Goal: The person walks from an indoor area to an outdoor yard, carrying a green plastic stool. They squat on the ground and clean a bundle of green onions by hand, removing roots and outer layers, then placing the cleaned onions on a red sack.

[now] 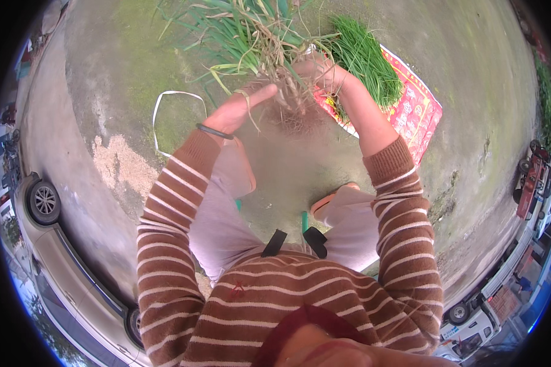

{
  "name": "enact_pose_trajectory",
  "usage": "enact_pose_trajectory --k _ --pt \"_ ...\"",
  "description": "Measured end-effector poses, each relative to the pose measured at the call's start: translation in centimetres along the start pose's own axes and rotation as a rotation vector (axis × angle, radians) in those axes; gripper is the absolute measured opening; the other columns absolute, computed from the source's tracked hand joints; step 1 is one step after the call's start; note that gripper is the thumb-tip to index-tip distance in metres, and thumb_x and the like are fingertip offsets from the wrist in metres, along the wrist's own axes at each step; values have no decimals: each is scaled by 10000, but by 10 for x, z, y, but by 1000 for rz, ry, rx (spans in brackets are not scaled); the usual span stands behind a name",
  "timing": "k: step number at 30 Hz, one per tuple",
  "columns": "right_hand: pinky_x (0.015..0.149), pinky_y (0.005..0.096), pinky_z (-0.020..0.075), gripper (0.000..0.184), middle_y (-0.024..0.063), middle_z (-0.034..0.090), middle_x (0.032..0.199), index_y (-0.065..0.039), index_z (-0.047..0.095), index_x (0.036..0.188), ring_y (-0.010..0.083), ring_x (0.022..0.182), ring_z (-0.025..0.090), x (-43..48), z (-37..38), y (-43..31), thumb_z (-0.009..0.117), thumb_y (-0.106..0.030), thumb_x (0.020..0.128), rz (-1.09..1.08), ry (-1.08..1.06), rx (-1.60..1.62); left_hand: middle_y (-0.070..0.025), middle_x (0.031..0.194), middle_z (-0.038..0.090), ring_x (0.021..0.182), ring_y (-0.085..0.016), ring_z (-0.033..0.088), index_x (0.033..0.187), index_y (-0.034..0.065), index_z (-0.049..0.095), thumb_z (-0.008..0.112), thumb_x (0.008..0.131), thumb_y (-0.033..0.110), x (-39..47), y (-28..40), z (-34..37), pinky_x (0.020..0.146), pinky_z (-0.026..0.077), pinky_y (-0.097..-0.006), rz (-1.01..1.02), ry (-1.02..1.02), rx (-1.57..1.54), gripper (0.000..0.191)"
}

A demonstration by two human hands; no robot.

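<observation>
A clump of long green onion-like plants [257, 41], with dry leaves and a tangle of soil-covered roots, is up between my two hands. My left hand [236, 108] is against the lower stems from the left, its thumb extended and its fingers partly hidden behind the plants. On the right side my right hand [319, 73] grips the stems near the root end, partly covered by dry leaves. Next to it, a pile of slim green chive-like stalks [367, 64] lies on a red and white printed plastic sack [415, 114]. The sack bears writing.
On the mossy concrete ground, a white strap loop [155, 119] lies at the left, above a patch of pale crumbs [121, 165]. My sandaled feet flank the middle. A parked car [73, 275] stands far left; a white truck [473, 325] and a red vehicle [530, 183] stand far right.
</observation>
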State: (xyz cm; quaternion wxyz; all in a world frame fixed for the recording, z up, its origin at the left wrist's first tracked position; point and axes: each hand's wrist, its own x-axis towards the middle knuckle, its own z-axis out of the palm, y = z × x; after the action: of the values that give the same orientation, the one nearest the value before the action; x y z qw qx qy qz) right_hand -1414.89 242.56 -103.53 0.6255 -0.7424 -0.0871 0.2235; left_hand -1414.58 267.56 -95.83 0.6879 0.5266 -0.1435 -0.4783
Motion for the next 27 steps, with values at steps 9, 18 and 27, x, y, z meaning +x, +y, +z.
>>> enact_pose_trajectory --k 9,18,27 --pt "953 352 421 628 187 560 1261 -15 487 1325 208 1134 534 6 72 4 671 -358 833 190 144 -232 -118 1398 460 1282 -217 425 1358 18 465 658 875 378 -1 -56 -20 1051 348 -370 -251 399 -392 633" --pt "701 379 500 469 167 675 775 6 669 971 258 698 642 -17 125 35 737 -408 760 218 540 -60 -139 1214 588 1090 -247 573 1260 4 544 707 829 279 -19 -73 -20 906 470 -389 -264 531 -404 537" --pt "591 292 459 287 49 624 716 -10 587 843 117 627 559 -37 157 20 689 -277 864 231 617 332 -117 1092 641 928 -270 631 1182 68 578 590 913 288 -24 -178 -50 817 530 -420 -184 797 -940 348"
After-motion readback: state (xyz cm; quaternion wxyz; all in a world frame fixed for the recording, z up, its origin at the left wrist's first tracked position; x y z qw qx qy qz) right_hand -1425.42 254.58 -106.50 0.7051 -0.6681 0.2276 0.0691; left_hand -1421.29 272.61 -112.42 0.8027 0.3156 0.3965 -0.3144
